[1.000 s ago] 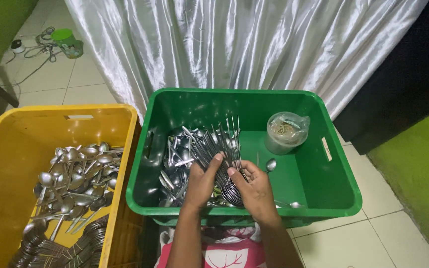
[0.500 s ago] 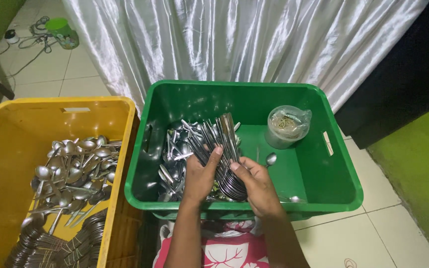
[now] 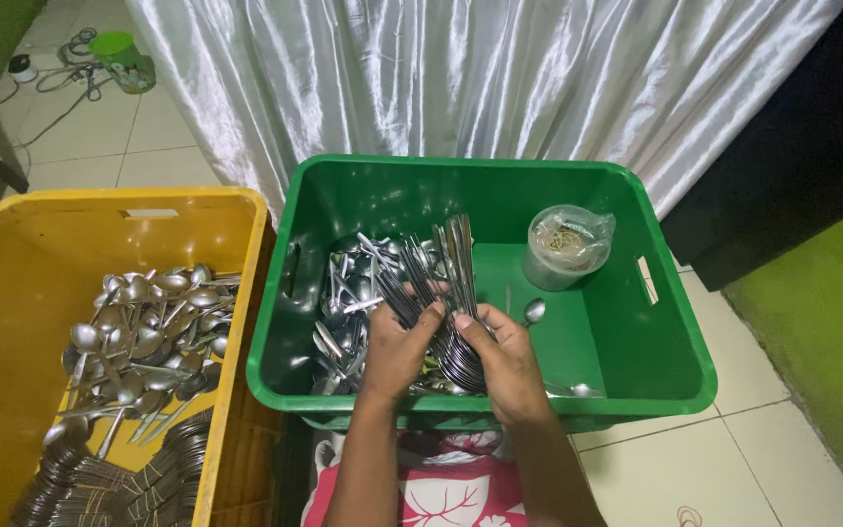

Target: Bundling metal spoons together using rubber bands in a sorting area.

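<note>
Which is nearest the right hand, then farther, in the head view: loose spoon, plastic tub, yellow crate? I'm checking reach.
From the right hand:
1. Loose spoon, just beyond it in the green crate.
2. Plastic tub, back right corner.
3. Yellow crate, far left.

A yellow crate (image 3: pixel 12 293) of loose spoons (image 3: pixel 148 322) sits beside a silver curtain (image 3: pixel 441 88); a green pot (image 3: pixel 114 49) stands on the tiled floor (image 3: pixel 148 137).

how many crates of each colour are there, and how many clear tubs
green crate: 1
yellow crate: 1
clear tub, standing in the green crate: 1
total: 3
</note>
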